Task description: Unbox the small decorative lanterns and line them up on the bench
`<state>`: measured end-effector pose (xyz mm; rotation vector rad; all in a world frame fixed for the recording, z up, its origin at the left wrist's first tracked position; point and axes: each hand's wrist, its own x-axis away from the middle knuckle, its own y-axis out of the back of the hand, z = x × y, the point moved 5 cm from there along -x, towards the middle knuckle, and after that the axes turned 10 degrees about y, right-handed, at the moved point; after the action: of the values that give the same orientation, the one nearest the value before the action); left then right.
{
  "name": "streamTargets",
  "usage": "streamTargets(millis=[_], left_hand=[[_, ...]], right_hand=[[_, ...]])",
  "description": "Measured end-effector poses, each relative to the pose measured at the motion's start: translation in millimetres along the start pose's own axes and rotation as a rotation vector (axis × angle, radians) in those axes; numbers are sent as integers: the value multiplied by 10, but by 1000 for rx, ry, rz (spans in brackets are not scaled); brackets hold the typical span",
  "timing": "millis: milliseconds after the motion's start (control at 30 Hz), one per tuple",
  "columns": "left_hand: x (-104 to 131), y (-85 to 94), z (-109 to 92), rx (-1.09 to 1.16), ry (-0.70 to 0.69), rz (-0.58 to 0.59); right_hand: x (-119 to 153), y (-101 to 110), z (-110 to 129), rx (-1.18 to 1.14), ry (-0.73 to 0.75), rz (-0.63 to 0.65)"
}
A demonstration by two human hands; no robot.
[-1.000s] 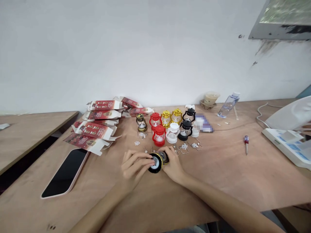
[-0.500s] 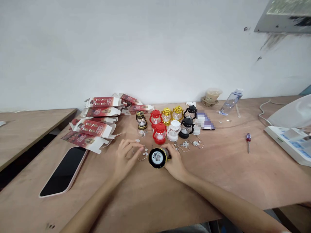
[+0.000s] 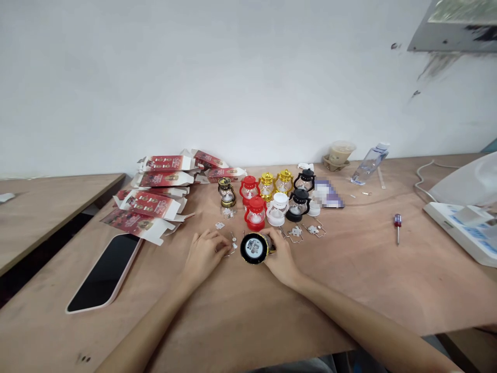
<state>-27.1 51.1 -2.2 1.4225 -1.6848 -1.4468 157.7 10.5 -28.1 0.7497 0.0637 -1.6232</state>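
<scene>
My right hand [image 3: 281,259] is wrapped round a dark bronze-gold lantern [image 3: 254,248] that lies tipped, its round black base with a white centre facing me. Left of it, my left hand [image 3: 205,254] has thumb and fingers pinched together over a bent wire piece [image 3: 230,253]; what is between the fingertips is too small to make out. Small metal parts [image 3: 234,241] lie just beyond. Behind the hands stand several small lanterns: red [image 3: 255,213], white [image 3: 277,209], black [image 3: 298,205], gold [image 3: 266,186] and bronze [image 3: 226,192].
Red-and-white boxes [image 3: 151,204] are stacked at the left, beside a phone [image 3: 104,274]. To the right are a screwdriver [image 3: 397,223], a clear bottle [image 3: 368,163], a drink cup [image 3: 339,154] and a power strip [image 3: 462,233]. Wire clips [image 3: 295,233] lie before the lanterns.
My left fingers have closed from an open spread into a pinch and moved slightly right. The held lantern has shifted slightly up and right.
</scene>
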Motion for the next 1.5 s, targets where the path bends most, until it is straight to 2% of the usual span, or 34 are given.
streamTargets(millis=[133,167,200,300,400,567,767,833,900,933,1000,1067,1133,1300,1500], left_hand=[[206,462,-222,198,-248,-540],[288,567,-292,247,-304,-646],[357,637,-371,278,-357,-693],[465,666,-592,278,-464,-609],[480,573,-668,258,-464,-553],[434,452,-624,213,-411,-551],[400,457,-571,209,-408,-529],[343,447,-465,235,-349,-545],[248,399,-295,213,-206,-552],[191,351,-207,175,-122,-524],[83,210,-65,78,11,-374],[16,61,3,19,75,-193],[-8,-34,2,2,101,-86],[-27,-124,-64,-21,148,15],[-50,-118,-17,-8,182,28]], right_hand=[[-6,-6,11,-2,-5,22],[-8,-10,16,0,-3,30],[-10,-15,24,2,1,41],[-13,-30,53,1,19,71],[-9,-34,79,4,50,75],[-5,-49,89,3,80,104],[-1,-43,80,6,64,100],[1,-38,59,2,54,80],[1,-28,15,-8,19,42],[1,-24,-14,-18,-6,21],[2,-21,-68,-45,-56,-9],[1,-24,-94,-67,-76,-18],[0,-27,-87,-65,-65,-10],[1,-21,-56,-48,-64,1],[-6,-21,-45,-36,-44,2]])
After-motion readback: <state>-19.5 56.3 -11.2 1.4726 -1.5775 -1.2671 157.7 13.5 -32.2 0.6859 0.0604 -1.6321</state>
